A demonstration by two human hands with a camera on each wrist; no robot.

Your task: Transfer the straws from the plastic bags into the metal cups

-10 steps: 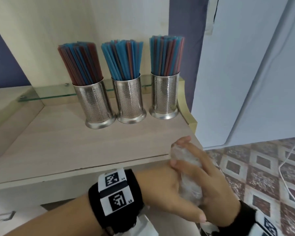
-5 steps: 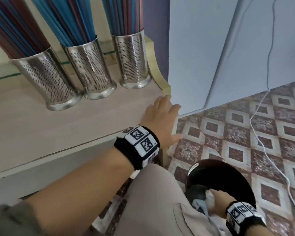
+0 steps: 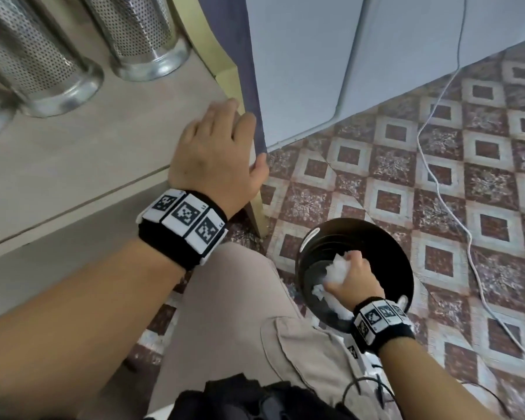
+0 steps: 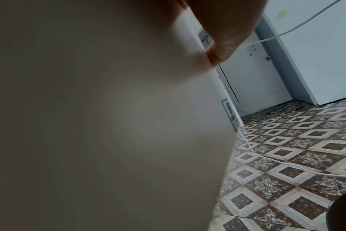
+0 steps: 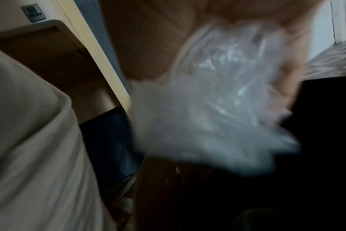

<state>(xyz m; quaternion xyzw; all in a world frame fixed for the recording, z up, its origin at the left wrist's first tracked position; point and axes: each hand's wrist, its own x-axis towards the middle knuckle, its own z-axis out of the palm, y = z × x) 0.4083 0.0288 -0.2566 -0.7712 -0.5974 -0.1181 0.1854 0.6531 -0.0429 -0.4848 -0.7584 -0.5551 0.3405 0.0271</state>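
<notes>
One wooden shelf, left hand resting flat on its corner, fingers relaxed. One black bin on floor. Three metal cups partly visible, cropped. One crumpled plastic bag, apparently empty, clenched by right hand over bin.

Metal cups: side by side at the back of the shelf.
Left hand: flat on the shelf's right front corner, in front of the cups.
Bin: on the floor, right of the shelf and below it.
Right hand: over the bin's opening, holding a crumpled plastic bag.
Cable: on the floor, right of the bin.
</notes>
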